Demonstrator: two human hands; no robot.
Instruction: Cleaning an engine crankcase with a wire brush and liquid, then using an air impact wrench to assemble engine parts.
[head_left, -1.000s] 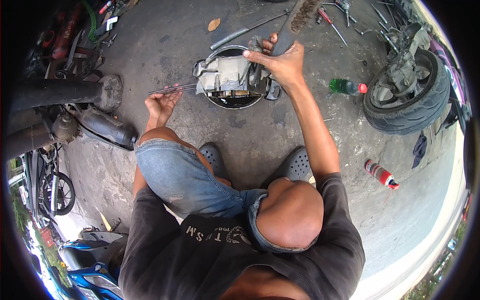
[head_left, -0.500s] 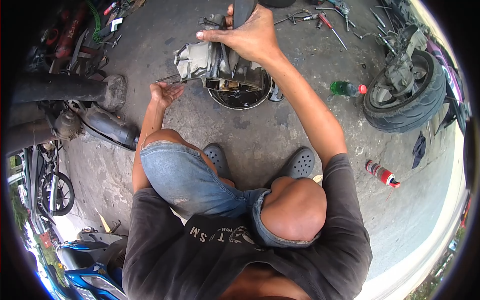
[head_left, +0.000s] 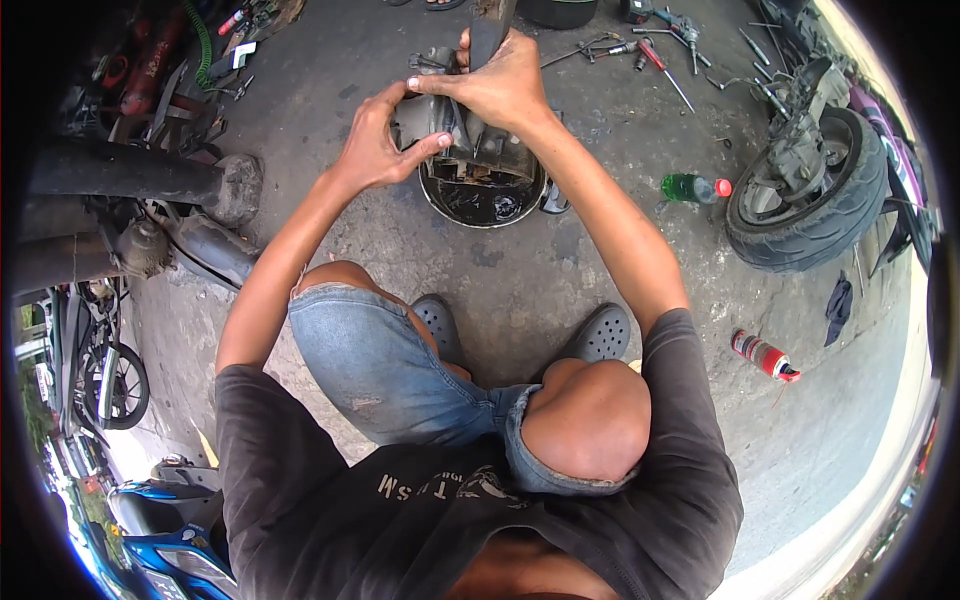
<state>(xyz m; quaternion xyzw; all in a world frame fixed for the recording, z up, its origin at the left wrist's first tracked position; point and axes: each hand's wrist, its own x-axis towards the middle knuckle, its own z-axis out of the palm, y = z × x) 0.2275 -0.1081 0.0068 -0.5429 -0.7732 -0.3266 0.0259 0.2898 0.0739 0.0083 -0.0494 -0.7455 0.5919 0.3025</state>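
Both of the person's grips are now meeting at the grey metal casing (head_left: pixel 490 148), which is sitting over the round pan (head_left: pixel 498 226) with its dark liquid; half a second ago the left grip (head_left: pixel 385 142) was hanging lower with fingers spread, beside thin rods at the casing's left, and now it is wrapping the casing's left end, thumb on the near side, fingertips on the far side; the right grip (head_left: pixel 500 85) is still clasping the dark brush (head_left: pixel 488 38) above the casing, its thumb pointing left and almost meeting the left index finger; whether it is also bearing the casing's weight, one cannot tell; the pan is staying on the floor (head_left: pixel 520 275) ahead of the grey clogs (head_left: pixel 606 332); the green bottle (head_left: pixel 692 188), red spray can (head_left: pixel 764 355) and wheel (head_left: pixel 810 200) are keeping their places at right; sandalled feet (head_left: pixel 442 4) are now showing at the top edge.
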